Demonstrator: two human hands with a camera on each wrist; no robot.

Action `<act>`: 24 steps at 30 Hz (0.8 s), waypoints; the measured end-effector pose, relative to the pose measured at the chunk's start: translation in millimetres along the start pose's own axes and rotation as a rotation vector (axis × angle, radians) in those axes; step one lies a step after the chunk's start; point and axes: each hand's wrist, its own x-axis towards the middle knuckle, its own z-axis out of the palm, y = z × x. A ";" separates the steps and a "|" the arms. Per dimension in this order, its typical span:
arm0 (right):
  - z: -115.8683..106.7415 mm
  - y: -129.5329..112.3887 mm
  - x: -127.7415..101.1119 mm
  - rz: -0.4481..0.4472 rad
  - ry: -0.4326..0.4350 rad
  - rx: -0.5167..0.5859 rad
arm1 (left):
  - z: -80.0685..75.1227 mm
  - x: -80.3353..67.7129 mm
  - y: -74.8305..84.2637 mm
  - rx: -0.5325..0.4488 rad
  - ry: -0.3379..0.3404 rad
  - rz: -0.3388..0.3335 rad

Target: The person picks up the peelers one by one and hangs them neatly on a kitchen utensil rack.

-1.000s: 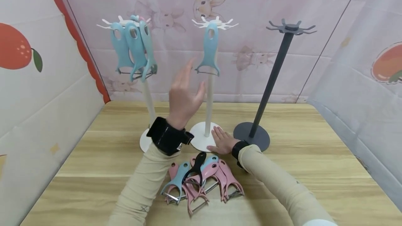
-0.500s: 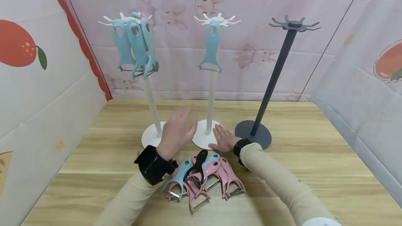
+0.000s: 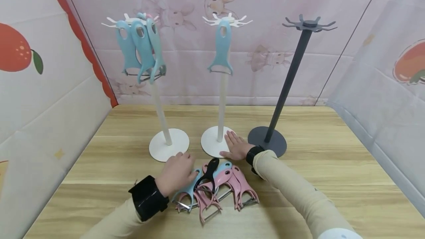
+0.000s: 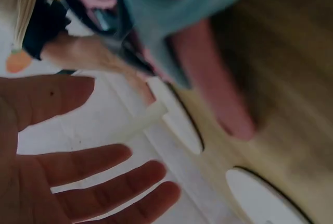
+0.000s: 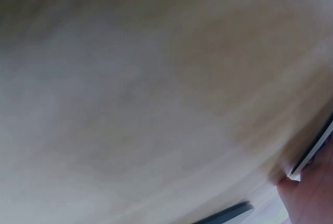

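Fingers (image 4: 119, 184) apart, my left hand (image 3: 176, 173) is just beside the blue peeler (image 3: 189, 189), probably light, stiff and slick, best pinched by its handle (image 3: 198, 176), while my right hand (image 3: 238, 148) lies flat on the white base (image 3: 210, 144).

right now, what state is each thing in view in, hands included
pink, light-blue and black Y-shaped peelers: heaped on the wood-grain table
white round-based left stand: standing, light-blue peelers hung on it
white round-based middle stand: standing, one light-blue peeler hung
dark grey round-based stand: standing, hooks fanned out
left hand: fingers apart, holding nothing
right hand: fingers resting on middle stand's base
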 end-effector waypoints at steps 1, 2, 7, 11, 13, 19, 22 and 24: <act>0.4 0.0 0.4 0.001 -0.004 -0.002 | 2.0 -2.8 0.5 -0.003 -0.035 0.002; 0.5 -0.1 0.7 0.003 -0.009 0.000 | 3.7 -5.3 1.1 -0.011 -0.062 0.008; 1.9 0.2 1.2 0.006 -0.013 0.002 | 9.2 -13.0 3.4 -0.034 -0.157 0.015; 2.0 0.2 0.7 0.005 -0.003 0.004 | 10.5 -14.8 2.8 -0.076 -0.179 0.007; 1.5 -0.2 0.2 0.005 0.002 0.004 | 10.6 -15.5 1.6 -0.101 -0.178 0.014; 0.3 -0.9 0.1 0.007 -0.006 0.012 | 11.1 -18.3 1.1 -0.153 -0.186 0.029; 1.1 0.1 1.2 0.007 -0.008 0.010 | 12.9 -18.9 2.6 -0.135 -0.180 0.043; 2.2 1.3 2.2 0.007 -0.004 0.005 | 14.3 -18.7 4.0 -0.116 -0.155 0.054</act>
